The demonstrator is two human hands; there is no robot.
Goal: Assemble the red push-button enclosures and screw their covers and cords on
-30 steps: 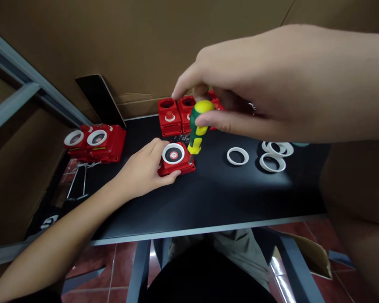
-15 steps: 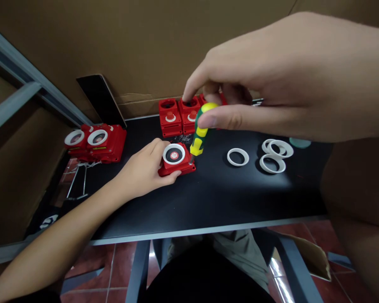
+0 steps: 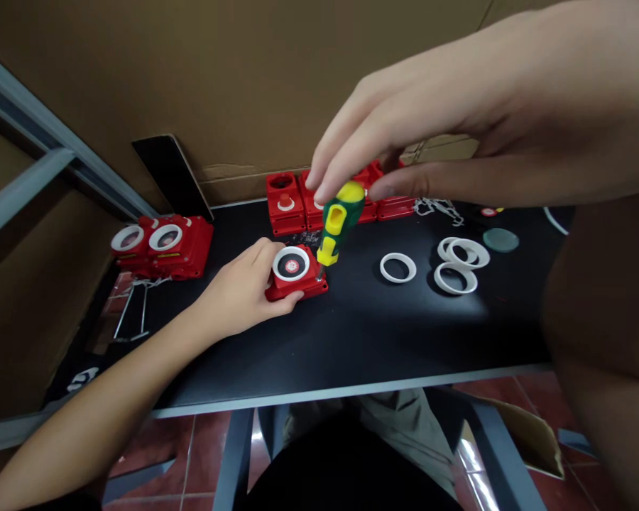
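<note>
The screwdriver (image 3: 341,221) leans, tip down-left at the red box (image 3: 301,286).

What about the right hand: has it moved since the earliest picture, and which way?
Yes. Judged against the lone white ring, the right hand has shifted rightward and slightly up in the picture.

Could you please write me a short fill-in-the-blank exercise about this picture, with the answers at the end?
1. The left hand holds a ____ box.
2. The screwdriver has a green and ____ handle.
3. The loose white rings lie to the ____ of this box.

Missing words: red; yellow; right.
</note>
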